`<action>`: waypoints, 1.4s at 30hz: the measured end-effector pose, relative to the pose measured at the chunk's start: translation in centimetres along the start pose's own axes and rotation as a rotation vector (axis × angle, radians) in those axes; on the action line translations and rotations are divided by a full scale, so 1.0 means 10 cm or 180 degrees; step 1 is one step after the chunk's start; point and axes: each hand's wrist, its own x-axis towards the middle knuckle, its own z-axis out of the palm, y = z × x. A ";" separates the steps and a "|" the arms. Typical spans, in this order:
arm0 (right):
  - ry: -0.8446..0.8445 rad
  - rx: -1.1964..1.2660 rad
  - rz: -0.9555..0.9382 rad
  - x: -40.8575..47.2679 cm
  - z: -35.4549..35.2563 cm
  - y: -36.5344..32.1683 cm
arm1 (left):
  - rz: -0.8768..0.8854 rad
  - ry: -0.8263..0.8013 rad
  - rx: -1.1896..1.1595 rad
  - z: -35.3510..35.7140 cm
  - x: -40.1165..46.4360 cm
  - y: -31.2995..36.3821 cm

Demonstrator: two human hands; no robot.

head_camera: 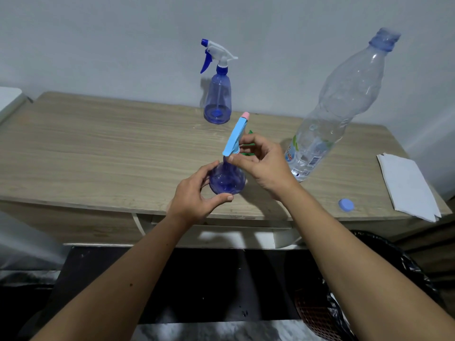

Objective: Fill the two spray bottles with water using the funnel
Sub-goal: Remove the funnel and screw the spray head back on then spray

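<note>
Left hand (pixel 194 193) wraps the round blue body of the near spray bottle (pixel 227 179), thumb low in front, fingers (pixel 206 168) curled partway around the far side, a loose cupping hold with gaps showing. Bottle base sits on the desk (pixel 110 148) near the front edge, centre.

Right hand (pixel 263 163) is at the bottle's top, fingers closed narrow around the neck area just under the light-blue spray head (pixel 235 137) with its pink tip (pixel 245 115). Head tilts up and away from the camera. Whether it is screwed on or loose, cannot tell. Something green (pixel 248 153) peeks out behind the right hand's fingers (mostly hidden, can't identify it).

Second spray bottle (pixel 218 99), blue body, white and dark-blue trigger head on, stands upright further back on the desk, close to the wall (pixel 98 40), well apart from both hands.

Large clear water bottle (pixel 332 114) stands on the right side of the desk, uncapped, looks leaning from lens distortion, some water in the lower part. Its blue cap (pixel 346 205) lies on the desk near the front right edge. White folded paper (pixel 408 185) at the desk's far right corner. Bin with black liner (pixel 369 279) on the floor below right.
</note>
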 end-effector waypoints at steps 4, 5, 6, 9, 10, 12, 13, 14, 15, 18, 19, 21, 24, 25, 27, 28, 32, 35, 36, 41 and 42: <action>-0.0324 0.0025 0.0100 0.02 -0.09 -0.02 | -0.0016 0.0041 -0.0023 0.00 0.00 0.00; -0.0272 0.0075 0.0125 0.02 -0.08 -0.02 | -0.0017 0.0041 -0.0030 0.00 0.00 0.00; -0.0168 0.0124 0.0173 0.02 -0.06 -0.02 | -0.0009 0.0041 -0.0033 0.00 0.01 0.00; 0.0119 0.0161 0.0234 0.03 -0.01 0.00 | 0.0006 0.0038 -0.0019 0.00 0.01 0.00; 0.0117 0.0147 0.0242 0.03 0.00 -0.01 | 0.0008 0.0044 -0.0022 0.00 0.01 0.00; -0.0010 0.0206 0.0280 0.02 -0.03 -0.03 | -0.0002 0.0071 -0.0043 0.01 0.00 0.00; -0.0087 0.0256 0.0294 0.02 -0.05 -0.04 | -0.0008 0.0081 -0.0034 0.01 0.00 0.00; -0.0162 0.0262 0.0279 0.01 -0.07 -0.05 | -0.0008 0.0091 -0.0015 0.01 0.01 0.01; -0.0220 0.0219 0.0234 0.01 -0.08 -0.05 | -0.0004 0.0099 -0.0007 0.01 0.01 0.01; -0.0097 0.0111 0.0158 0.01 -0.06 -0.04 | -0.0005 0.0093 -0.0039 0.01 0.01 0.02; -0.0009 0.0101 0.0152 0.02 -0.05 -0.04 | 0.0003 0.0086 -0.0046 0.00 0.01 0.02; 0.0013 0.0117 0.0171 0.01 -0.06 -0.03 | 0.0021 0.0084 -0.0057 0.01 0.01 0.02; -0.0353 0.0166 0.0325 0.03 -0.13 -0.04 | -0.0008 0.0118 -0.0075 0.01 0.00 0.03; -0.0447 0.0119 0.0332 0.05 -0.15 -0.04 | -0.0014 0.0131 -0.0075 0.01 0.00 0.03; -0.0527 -0.0019 0.0261 0.06 -0.13 -0.07 | -0.0019 0.0130 -0.0084 0.01 0.01 0.02; -0.0499 -0.0104 0.0198 0.05 -0.11 -0.07 | -0.0019 0.0128 -0.0092 0.01 0.01 0.02; -0.0095 -0.0132 0.0112 0.03 -0.05 -0.05 | 0.0017 0.0105 -0.0061 0.02 0.01 0.01; -0.0168 -0.0080 0.0199 0.04 -0.09 -0.08 | 0.0014 0.0131 0.0002 0.02 0.01 0.03; -0.0279 -0.0094 0.0246 0.05 -0.11 -0.09 | 0.0000 0.0138 0.0001 0.02 0.00 0.03; -0.0426 -0.0161 0.0180 0.03 -0.13 -0.10 | 0.0013 0.0114 -0.0010 0.02 0.01 0.03; -0.0318 -0.0189 0.0163 0.03 -0.11 -0.10 | 0.0005 0.0107 0.0006 0.02 0.01 0.02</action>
